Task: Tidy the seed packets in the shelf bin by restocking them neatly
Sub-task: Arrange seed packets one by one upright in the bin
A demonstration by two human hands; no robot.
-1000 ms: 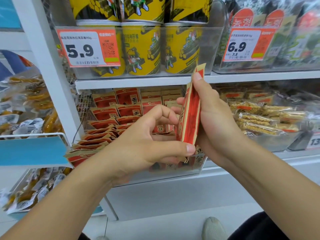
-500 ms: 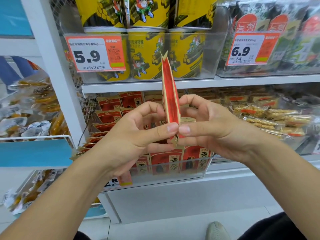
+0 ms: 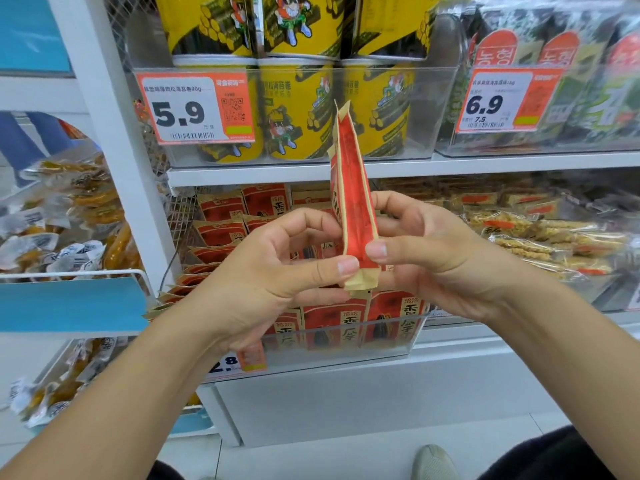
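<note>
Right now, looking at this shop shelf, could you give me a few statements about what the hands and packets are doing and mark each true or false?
1. Both hands hold one red seed packet upright. True: the left hand and right hand pinch its lower end.
2. The held packet lies flat inside the clear bin. False: it is raised above the bin.
3. Packets stand at the bin's front. True.
4. The yellow tubs sit below the seed packets. False: they are on the shelf above.

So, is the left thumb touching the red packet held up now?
Touching: the head view shows the left hand thumb pressed against the red packet near its lower end.
</note>
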